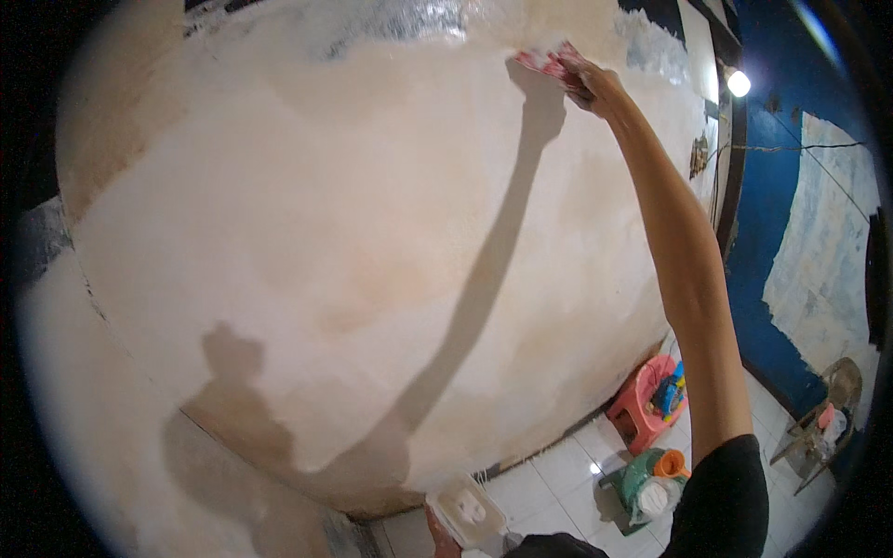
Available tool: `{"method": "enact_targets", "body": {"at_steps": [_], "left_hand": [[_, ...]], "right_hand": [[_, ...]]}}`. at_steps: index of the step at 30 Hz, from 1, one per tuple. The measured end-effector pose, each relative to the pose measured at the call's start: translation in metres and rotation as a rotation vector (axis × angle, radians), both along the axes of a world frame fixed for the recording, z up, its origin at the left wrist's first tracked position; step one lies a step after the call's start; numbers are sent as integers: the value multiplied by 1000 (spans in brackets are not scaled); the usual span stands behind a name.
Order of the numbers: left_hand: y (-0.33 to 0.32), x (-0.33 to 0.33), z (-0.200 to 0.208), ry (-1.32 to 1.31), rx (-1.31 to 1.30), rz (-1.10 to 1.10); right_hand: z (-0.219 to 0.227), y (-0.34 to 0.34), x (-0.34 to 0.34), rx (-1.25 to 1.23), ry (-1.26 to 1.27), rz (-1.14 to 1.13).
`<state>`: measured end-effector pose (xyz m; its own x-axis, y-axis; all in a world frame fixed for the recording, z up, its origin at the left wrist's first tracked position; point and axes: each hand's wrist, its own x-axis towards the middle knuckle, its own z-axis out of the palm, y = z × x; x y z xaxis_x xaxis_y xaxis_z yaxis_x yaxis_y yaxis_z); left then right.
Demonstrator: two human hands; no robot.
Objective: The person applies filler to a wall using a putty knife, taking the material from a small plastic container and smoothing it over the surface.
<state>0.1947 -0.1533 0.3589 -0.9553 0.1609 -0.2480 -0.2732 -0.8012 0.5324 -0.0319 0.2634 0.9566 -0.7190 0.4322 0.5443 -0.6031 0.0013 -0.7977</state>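
My right arm reaches up across the wall (419, 205), which is coated in patchy white and beige. High on that wall, my right hand (593, 84) is closed on a flat red piece smeared with white paste (539, 63); its exact kind is hard to make out. The piece lies against the wall surface. Low in the picture, my left hand (441, 536) grips the side of a pale rectangular tub (453, 502) with white paste inside. Only part of this hand shows.
A pink plastic chair (636, 409) with a blue toy stands by the wall's foot. Beside it, a green stool (642, 484) bears an orange cup (671, 463) and a bag of white stuff. Farther right are a worn chair (833, 414), a blue wall (767, 223) and a lit bulb (738, 84).
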Motion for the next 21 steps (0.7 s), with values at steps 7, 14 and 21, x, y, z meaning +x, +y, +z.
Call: {"method": "enact_targets", "body": {"at_steps": [7, 14, 21], "left_hand": [[14, 6, 7, -7, 26, -8], [45, 0, 11, -16, 36, -19], [79, -15, 14, -49, 67, 27]], "right_hand": [[23, 49, 79, 22, 354, -3], [77, 35, 44, 919, 904, -1238], [85, -30, -15, 1168, 547, -1236]]}}
